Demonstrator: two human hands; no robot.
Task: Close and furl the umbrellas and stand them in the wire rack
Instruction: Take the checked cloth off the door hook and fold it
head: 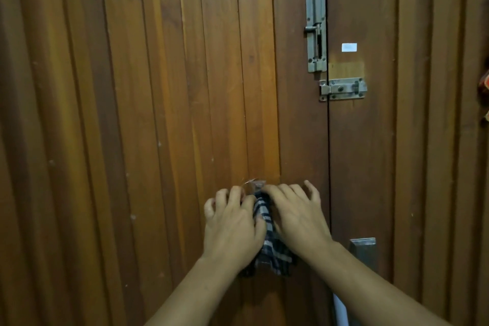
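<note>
Between two hands (264,219), one checked umbrella (267,235)

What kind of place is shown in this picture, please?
Probably the inside of a home's entrance: a brown double wooden plank door bearing a tall grey metal slide bolt and a small horizontal grey latch. Both hands grip a furled checked fabric umbrella.

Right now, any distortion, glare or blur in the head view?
Head view: wide-angle bowing curves the door planks near the edges; dim warm light, a mild sheen mid-door, no hard glare; left hand, right hand and plaid umbrella slightly soft.
</note>
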